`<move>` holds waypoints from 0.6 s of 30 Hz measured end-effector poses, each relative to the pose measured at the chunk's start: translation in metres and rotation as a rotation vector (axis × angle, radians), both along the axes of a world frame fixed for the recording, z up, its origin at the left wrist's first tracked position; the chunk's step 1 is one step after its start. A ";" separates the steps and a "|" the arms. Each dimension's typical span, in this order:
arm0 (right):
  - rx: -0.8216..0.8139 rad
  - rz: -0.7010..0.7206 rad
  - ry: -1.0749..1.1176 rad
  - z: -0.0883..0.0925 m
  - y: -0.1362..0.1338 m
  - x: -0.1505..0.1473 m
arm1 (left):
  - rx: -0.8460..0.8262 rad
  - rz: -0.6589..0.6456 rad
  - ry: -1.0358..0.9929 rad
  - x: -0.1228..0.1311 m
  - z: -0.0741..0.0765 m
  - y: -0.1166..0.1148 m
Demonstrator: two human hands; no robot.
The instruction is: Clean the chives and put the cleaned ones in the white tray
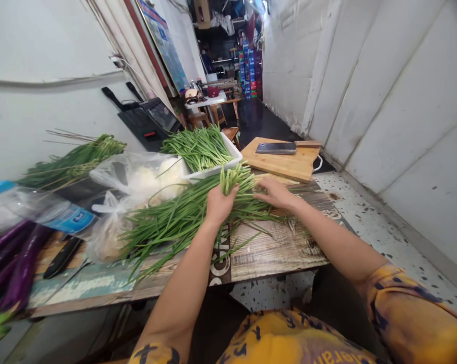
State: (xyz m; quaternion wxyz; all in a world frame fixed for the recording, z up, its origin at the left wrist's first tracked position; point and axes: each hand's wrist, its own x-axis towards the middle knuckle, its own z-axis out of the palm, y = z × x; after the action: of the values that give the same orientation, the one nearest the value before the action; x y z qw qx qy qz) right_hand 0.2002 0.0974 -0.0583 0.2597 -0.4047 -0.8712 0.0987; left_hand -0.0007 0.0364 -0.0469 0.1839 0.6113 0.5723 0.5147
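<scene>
The table (277,247) is the broadest thing before me, its top patterned like weathered planks, brown and grained, with patches of worn pale green. Across it lies the pile of green stems (175,215), its long axis slanting from thin dark tips on my left to pale ends ahead and to the right. My right hand (274,192) is the nearer one to those pale ends; my left hand (218,205) is over the pile, farther back along the stems. Beyond stands the cutting board's (277,164) smooth yellowish wood, lying flat, and left of it the white tub (233,147), straight-walled and glossy, heaped with more slender stems. The cleaver (276,148), a flat rectangle of dull metal with a wooden handle, rests on the board. My left fingers are wrapped around a small bunch (229,179), its pale ends poking up past my thumb (a blunt, crisp-looking tuft). My right fingers curl loosely beside the pale ends; whether they pinch any stem, I cannot tell. Smallest are the single strands, thin and grassy, straying over the tabletop on my side.
</scene>
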 end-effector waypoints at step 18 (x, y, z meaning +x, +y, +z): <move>-0.347 0.169 0.594 0.009 -0.017 -0.017 | -0.030 -0.092 0.113 0.002 0.007 -0.005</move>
State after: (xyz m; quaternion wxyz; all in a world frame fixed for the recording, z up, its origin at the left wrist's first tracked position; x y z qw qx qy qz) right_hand 0.1835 0.0802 -0.0498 0.4201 -0.3228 -0.7583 0.3800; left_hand 0.0015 0.0313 -0.0399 0.1839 0.6623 0.5610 0.4614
